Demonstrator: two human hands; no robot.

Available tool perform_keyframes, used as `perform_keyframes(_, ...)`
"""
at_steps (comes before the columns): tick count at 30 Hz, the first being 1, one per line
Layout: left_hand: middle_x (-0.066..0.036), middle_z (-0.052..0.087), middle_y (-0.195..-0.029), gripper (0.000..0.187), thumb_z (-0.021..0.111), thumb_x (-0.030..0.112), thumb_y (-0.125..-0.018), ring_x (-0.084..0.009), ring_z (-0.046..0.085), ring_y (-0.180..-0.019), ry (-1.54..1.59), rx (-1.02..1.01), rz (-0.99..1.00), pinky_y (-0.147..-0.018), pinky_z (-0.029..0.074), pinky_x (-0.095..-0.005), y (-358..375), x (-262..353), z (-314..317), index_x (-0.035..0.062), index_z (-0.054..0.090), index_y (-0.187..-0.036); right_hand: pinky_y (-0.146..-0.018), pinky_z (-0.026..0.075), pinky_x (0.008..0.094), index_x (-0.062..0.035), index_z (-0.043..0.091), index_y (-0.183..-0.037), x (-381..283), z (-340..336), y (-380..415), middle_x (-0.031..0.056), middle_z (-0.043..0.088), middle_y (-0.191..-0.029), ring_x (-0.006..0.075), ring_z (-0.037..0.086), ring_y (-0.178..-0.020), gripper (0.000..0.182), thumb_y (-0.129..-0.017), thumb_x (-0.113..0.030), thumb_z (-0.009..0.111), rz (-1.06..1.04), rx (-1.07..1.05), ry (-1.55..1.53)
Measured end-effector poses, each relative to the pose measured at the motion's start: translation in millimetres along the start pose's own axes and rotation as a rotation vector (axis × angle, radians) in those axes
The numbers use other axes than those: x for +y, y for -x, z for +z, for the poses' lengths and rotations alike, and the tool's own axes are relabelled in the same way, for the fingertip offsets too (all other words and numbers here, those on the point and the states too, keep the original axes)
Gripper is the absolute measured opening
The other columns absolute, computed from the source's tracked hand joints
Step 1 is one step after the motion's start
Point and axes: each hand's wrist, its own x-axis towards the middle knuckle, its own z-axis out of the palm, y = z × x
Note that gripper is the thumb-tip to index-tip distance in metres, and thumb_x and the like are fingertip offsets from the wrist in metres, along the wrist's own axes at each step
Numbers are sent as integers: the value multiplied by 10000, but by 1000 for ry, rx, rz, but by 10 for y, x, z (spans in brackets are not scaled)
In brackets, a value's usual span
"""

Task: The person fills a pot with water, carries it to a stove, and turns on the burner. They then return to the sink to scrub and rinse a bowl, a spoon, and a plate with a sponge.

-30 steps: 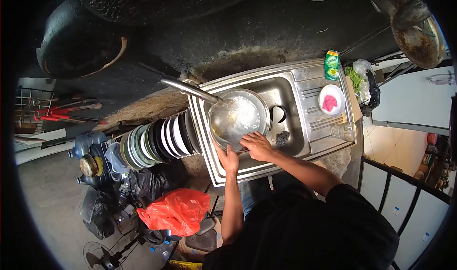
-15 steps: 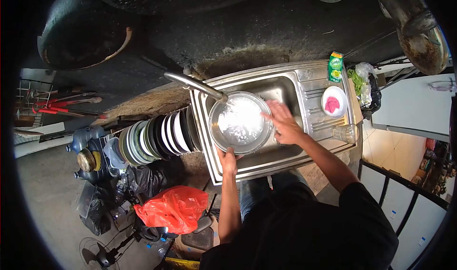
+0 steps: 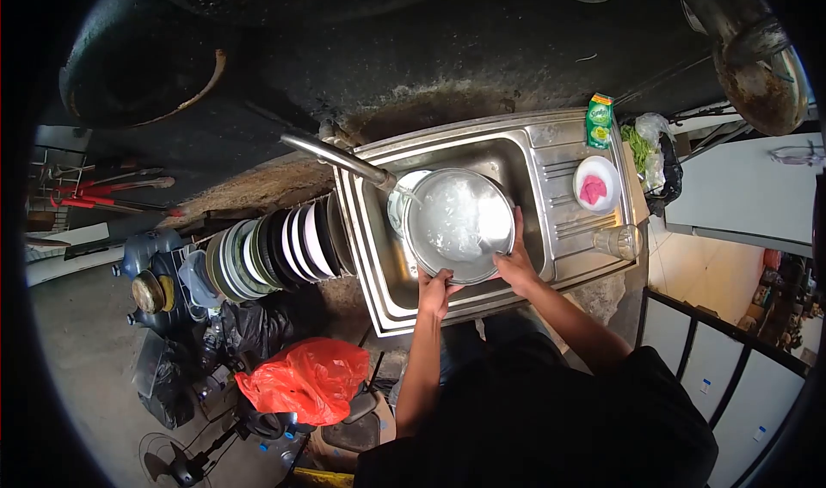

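A round metal bowl [image 3: 460,269] with clear water in it is held over the sink [image 3: 527,165]. My left hand [image 3: 436,292] grips its near rim at the lower left, thumb on top. On the lower right of the rim my right hand [image 3: 518,266] is closed, the fingers under the bowl partly hidden. Water seems to run from the metal tap [image 3: 344,159] into the bowl's left side. Partly covered by the bowl, a pale dish [image 3: 399,206] shows at the left of the sink.
A white bowl with a pink cloth or sponge [image 3: 595,187], a green detergent pack [image 3: 599,121] and a glass jar [image 3: 618,242] stand on the drainboard. Stacked plates [image 3: 275,247] line the left side. A red plastic bag [image 3: 305,380] lies below. Pans hang above.
The bowl has moved right, uncovering the pale dish beneath the tap. My right hand has gone from a blurred motion by the bowl's right side to gripping its lower right rim.
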Motion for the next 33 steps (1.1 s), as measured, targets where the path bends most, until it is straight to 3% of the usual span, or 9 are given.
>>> perform_keyframes(2, -132, 593, -1076, 506, 548, -60, -789, -258, 646, -856, -313, 88, 212, -624, 592, -317, -109, -65, 10, 36, 386, -1259, -1138, 180, 432, -204, -98, -1487, -82, 15, 108, 236, 27, -1524, 427, 97, -1400, 1029, -738, 98, 540, -173, 115, 276)
perform_keyframes(3, -215, 611, -1031, 462, 602, -41, -786, -322, 648, -822, -594, 117, 662, -581, 532, -336, -556, -384, -302, -27, 430, -1214, -1147, 138, 448, -166, -103, -1484, -160, 36, 173, 220, 6, -1531, 436, 36, -1406, 997, -746, 101, 513, -147, 135, 340)
perform_keyframes(6, -284, 608, -857, 453, 637, 14, -798, -386, 625, -721, -1139, 339, 907, -552, 478, -399, -597, 87, -7, -85, 422, -1184, -1149, 98, 459, -145, -104, -1481, -300, 72, 304, 212, 0, -1535, 456, -33, -1401, 976, -747, 102, 489, -174, 171, 514)
perform_keyframes(10, -242, 612, -676, 346, 635, 66, -828, -398, 626, -624, -1064, 57, 784, -517, 447, -422, -803, 478, 149, -24, 458, -1112, -1145, 163, 387, -180, -119, -1484, -357, 9, 313, 192, 43, -1542, 378, 85, -1414, 975, -788, 85, 510, 50, 167, 256)
perform_keyframes(14, -270, 637, -900, 626, 642, 29, -790, -429, 632, -847, -1192, 52, 571, -725, 493, -432, -681, 378, 194, 28, 309, -1319, -1136, 200, 338, -106, -41, -1493, -154, -216, 99, 195, 105, -1531, 328, 148, -1408, 923, -777, 92, 506, -78, 207, 497)
perform_keyframes(18, -310, 545, -1192, 923, 644, -9, -747, -459, 545, -1091, -1027, -16, 533, -940, 436, -417, -625, 8, -75, 82, 57, -1452, -1143, 164, 415, -120, -19, -1487, -359, -112, 237, 247, 108, -1514, 458, 33, -1398, 924, -757, 76, 511, -207, 164, 646)
perform_keyframes(23, -156, 163, -1520, 934, 524, -141, -798, -189, 308, -1302, -748, -361, 420, -1013, 326, -267, -687, 269, -175, 51, -84, -1479, -1135, 185, 413, -120, -12, -1490, -387, -71, 396, 237, 91, -1521, 457, 24, -1399, 924, -738, 131, 462, -273, 192, 631)
perform_keyframes(26, -149, 323, -1450, 902, 521, -125, -780, -207, 338, -1298, -754, -347, 331, -1013, 317, -262, -722, 467, -135, 77, 2, -1489, -1136, 184, 411, -115, 0, -1491, -443, -52, 387, 236, 78, -1520, 450, 42, -1402, 931, -724, 143, 459, -368, 208, 598)
perform_keyframes(33, -109, 604, -1130, 517, 578, -28, -836, -144, 628, -817, -500, -122, 139, -492, 543, -257, -668, 395, -54, 47, 414, -1320, -1109, 241, 456, -134, 135, -1487, -737, -40, 245, 227, 218, -1487, 477, 134, -1375, 884, -712, 96, 492, -479, 166, 713)
